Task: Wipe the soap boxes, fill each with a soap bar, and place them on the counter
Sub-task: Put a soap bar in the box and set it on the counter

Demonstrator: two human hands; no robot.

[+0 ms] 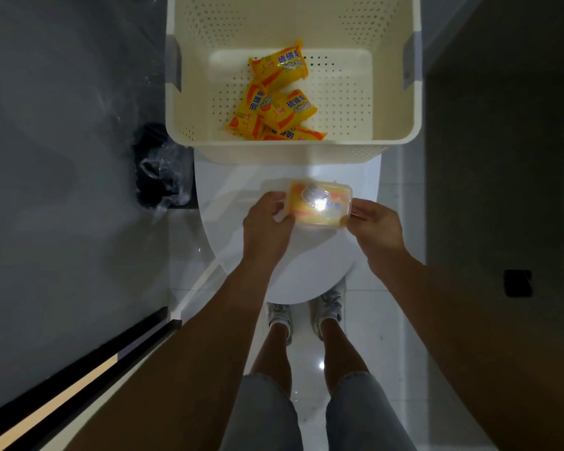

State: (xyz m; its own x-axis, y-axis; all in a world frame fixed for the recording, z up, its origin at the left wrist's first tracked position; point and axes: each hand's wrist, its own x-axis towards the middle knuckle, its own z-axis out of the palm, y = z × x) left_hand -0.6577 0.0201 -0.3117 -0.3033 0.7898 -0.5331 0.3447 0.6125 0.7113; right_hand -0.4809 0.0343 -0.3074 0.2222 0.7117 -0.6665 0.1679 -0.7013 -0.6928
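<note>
Both hands grip 1 clear soap box (319,203) over the closed toilet lid (293,268): the left hand (266,229) pinches its left end, the right hand (376,226) its right end. A yellow wrapped soap bar shows through the plastic; glare hides whether the lid has latched. If it hasn't, the box could pop open and drop onto the floor tiles. About 4 wrapped soap bars (279,65) lie in the basket (391,102) behind.

Dim wide-angle view, dark bowed edges, glare on soap box (319,203).
</note>
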